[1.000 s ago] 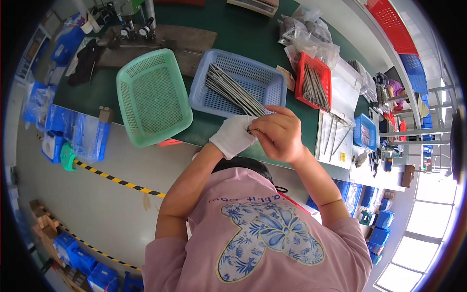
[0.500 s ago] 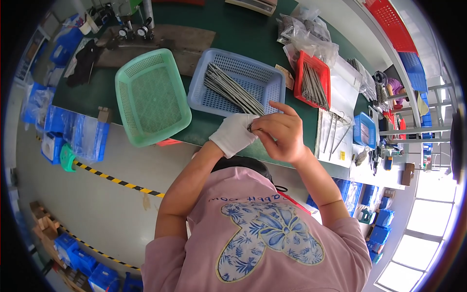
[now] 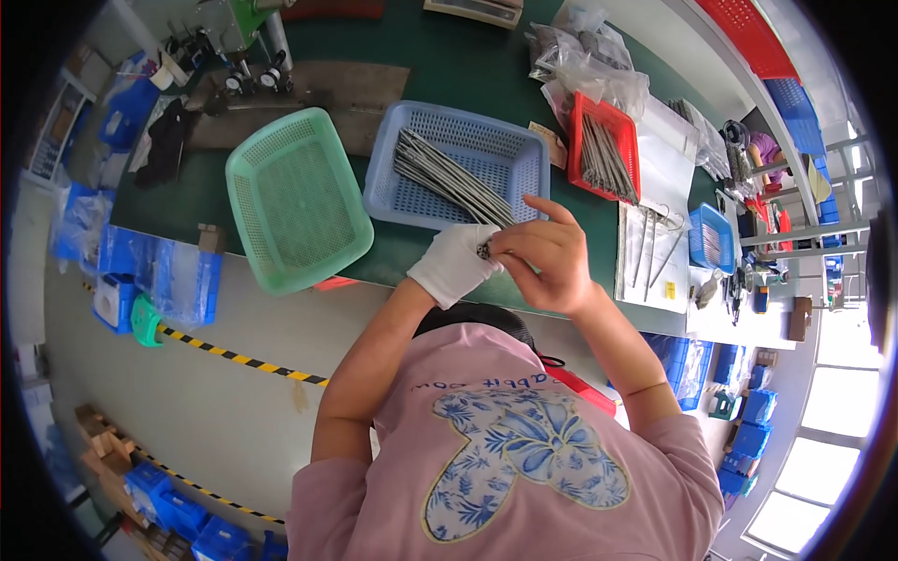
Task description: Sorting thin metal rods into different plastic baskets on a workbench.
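Observation:
My left hand (image 3: 456, 266), in a white glove, is closed round a small cluster of dark metal pieces (image 3: 484, 251). Only their ends show; the glove hides the rest. My bare right hand (image 3: 547, 257) meets it from the right, thumb and fingers drawn together at that cluster and one finger raised. What the right fingertips pinch is too small to make out. Just beyond both hands, a blue perforated basket (image 3: 377, 178) holds a bundle of long thin grey metal rods (image 3: 454, 178), lying slantwise with their near ends close to my hands.
Left of the blue basket is a green perforated basket (image 3: 240, 201). A red basket (image 3: 633, 154) of similar rods stands to the right, near plastic bags (image 3: 599, 70). Farther right are loose rods on white paper (image 3: 645, 271) and a small blue basket (image 3: 695, 238). Dial gauges (image 3: 271, 78) stand back left.
The whole view has shifted slightly, with the table edge and baskets a little lower. Both hands stay together at the dark cluster, their grip nearly the same.

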A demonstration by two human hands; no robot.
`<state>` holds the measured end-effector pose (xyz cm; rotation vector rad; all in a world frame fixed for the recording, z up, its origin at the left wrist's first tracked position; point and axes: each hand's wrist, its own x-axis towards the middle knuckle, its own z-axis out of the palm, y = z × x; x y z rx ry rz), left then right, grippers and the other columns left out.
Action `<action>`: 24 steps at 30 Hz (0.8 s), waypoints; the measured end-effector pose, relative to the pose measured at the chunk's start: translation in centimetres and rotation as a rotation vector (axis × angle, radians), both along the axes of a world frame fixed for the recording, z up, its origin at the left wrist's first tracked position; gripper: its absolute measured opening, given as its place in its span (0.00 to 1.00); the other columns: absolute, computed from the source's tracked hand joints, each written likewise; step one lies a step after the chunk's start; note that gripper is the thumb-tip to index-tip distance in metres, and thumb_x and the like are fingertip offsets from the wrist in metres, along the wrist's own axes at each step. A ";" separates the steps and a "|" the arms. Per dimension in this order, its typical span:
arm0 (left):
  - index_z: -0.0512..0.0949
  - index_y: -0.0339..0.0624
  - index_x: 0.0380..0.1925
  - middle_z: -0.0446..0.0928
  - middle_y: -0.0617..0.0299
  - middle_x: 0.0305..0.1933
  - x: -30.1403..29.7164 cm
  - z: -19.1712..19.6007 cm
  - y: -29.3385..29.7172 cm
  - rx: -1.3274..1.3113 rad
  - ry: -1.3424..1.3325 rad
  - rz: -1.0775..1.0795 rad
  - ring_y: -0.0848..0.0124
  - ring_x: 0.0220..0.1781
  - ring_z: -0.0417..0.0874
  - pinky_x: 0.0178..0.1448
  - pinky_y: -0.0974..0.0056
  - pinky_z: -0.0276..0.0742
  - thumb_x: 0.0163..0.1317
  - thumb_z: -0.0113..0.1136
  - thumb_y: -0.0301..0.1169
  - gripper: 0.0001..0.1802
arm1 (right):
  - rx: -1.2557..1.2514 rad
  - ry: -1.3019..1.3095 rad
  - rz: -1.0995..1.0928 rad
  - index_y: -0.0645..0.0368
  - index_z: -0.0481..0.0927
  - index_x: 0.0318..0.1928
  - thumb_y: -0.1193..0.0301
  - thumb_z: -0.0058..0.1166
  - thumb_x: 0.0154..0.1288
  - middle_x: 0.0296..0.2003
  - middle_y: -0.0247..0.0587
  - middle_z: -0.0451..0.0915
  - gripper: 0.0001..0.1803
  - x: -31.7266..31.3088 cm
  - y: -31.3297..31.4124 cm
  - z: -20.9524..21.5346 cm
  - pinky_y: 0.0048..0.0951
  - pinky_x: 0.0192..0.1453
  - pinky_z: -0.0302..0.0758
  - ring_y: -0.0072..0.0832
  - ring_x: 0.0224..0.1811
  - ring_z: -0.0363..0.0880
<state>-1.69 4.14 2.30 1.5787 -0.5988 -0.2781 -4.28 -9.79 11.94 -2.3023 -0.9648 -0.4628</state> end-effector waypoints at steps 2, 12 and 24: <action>0.72 0.37 0.18 0.65 0.57 0.13 -0.4 0.6 0.5 0.082 0.062 -0.016 0.68 0.15 0.61 0.22 0.65 0.61 0.56 0.58 0.34 0.14 | 0.215 0.020 -0.118 0.58 0.77 0.25 0.79 0.53 0.45 0.25 0.35 0.79 0.05 -1.1 -0.3 0.9 0.39 0.52 0.69 0.30 0.27 0.79; 0.63 0.46 0.06 0.62 0.60 0.07 1.5 10.4 -3.9 0.002 -0.772 -0.009 0.62 0.10 0.67 0.16 0.61 0.62 0.44 0.67 0.46 0.26 | 0.654 0.308 -1.000 0.66 0.76 0.29 0.79 0.47 0.57 0.26 0.37 0.78 0.04 -11.1 -10.1 -5.8 0.22 0.36 0.70 0.21 0.30 0.75; 0.68 0.43 0.11 0.72 0.50 0.16 10.1 -5.7 -6.3 0.809 -1.020 -0.523 0.51 0.20 0.74 0.26 0.51 0.69 0.58 0.48 0.40 0.19 | 0.597 0.494 -1.638 0.58 0.75 0.28 0.71 0.44 0.51 0.27 0.47 0.77 0.07 -22.1 -7.5 -11.3 0.39 0.37 0.72 0.43 0.32 0.76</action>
